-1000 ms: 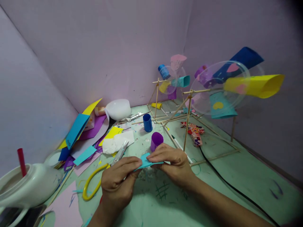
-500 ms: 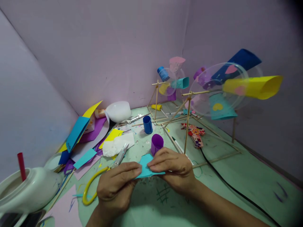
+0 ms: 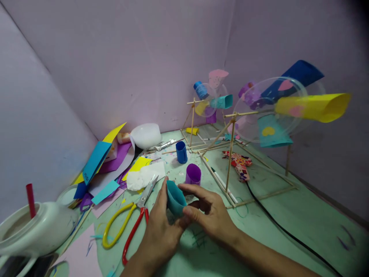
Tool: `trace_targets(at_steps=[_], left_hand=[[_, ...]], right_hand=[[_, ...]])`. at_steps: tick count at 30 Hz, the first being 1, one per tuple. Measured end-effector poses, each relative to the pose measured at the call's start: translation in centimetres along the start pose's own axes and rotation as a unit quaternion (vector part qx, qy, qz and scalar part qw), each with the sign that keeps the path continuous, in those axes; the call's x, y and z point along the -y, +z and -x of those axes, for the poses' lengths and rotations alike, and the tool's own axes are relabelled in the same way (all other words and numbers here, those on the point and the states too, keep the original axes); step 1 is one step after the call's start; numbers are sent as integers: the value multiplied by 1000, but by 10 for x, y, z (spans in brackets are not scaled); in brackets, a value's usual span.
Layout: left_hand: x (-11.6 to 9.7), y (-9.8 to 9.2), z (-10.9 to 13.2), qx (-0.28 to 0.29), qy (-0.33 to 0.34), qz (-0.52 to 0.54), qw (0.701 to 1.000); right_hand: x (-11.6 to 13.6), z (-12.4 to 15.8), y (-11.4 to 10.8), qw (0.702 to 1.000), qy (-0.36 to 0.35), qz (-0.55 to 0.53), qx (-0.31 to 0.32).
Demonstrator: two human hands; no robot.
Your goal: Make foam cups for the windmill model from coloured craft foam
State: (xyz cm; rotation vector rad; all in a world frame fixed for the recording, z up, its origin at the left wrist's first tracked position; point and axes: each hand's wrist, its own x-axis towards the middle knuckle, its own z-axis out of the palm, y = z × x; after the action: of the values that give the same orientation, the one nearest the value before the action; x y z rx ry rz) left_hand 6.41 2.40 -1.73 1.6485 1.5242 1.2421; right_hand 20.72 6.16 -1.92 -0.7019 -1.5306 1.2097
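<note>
Between my hands is a small turquoise paper tube (image 3: pixel 175 198), its mouth tilted up and squeezed to a pointed oval. My left hand (image 3: pixel 163 227) wraps its left side and underside. On its right edge, the thumb and fingers of my right hand (image 3: pixel 211 209) pinch the paper. Just beyond stands a purple paper tube (image 3: pixel 193 174), and farther back a dark blue paper tube (image 3: pixel 181 152). Scissors (image 3: pixel 140 206) with one yellow and one red handle lie open left of my left hand, which partly hides the red handle.
At right stands a stick frame (image 3: pixel 230 154) bearing a clear plastic wheel with paper tubes; a smaller wheel (image 3: pixel 206 100) is behind. A patterned glue gun (image 3: pixel 240 165) trails a black cord. Coloured paper (image 3: pixel 96 161) piles up at left, near a white pot (image 3: pixel 46 227).
The turquoise paper was pressed flat between both hands; now it is turned upright and opened into a tube. Both scissor handles now show. The view has shifted slightly.
</note>
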Motion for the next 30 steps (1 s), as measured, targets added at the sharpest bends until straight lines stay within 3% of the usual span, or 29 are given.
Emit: trace_targets(at_steps=[4,9,18,23,28,30], left_hand=[[-11,-6,-9,36,-29,14,999],[-16,-6,-9,40,25,20,999],[-4,-19,-7,-15,113,-42,993],[-9,-18,-5,7,99,25,995],[-8,-18,-4,67,101,64,991],[-7,-18,-3,51,113,43,991]], right_hand=[[2,-5,-5,998,-14,26,55],[4,-10,-9,988,-70,129,55],[2,-13,-14,993,-78,72,45],[2,-13,-15,996,-54,55,47],[4,-15,-17,992,-57,40,106],[3,-14,-18,991,-77,59,93]])
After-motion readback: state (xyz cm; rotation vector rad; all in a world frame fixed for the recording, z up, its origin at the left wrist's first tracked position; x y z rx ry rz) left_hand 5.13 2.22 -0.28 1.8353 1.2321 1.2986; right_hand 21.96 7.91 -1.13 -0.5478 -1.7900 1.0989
